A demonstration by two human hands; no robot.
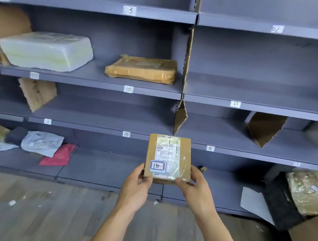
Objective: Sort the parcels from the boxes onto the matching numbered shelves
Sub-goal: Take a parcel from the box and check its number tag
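**Current state.** The parcel [168,157] is a small brown cardboard box held clear of every shelf, in front of the shelf edge between the tag marked 15 [126,134] and the tag marked 14 [210,148]. It stands upright with its labelled face toward the camera. A sticker [157,166] on its lower left reads 16.

**Hands.** The left hand [136,187] grips the lower left corner, thumb on the front and fingers curled behind. The right hand [195,189] grips the lower right corner in the same way. Both hands hold the parcel from below.

**Governing relation.** The tag marked 16 [47,121] sits on the same shelf edge, well to the left of the parcel and slightly above the hands. The left hand is therefore the nearer one. The parcel is only a little taller than wide, so orientation should matter little on entry.

**Next step (judgement).** Carry the parcel leftward past tag 15, then set it on the shelf [99,113]. A leaning cardboard divider [37,94] stands just left of tag 16. Whether that tag names the level above or below the edge cannot be told
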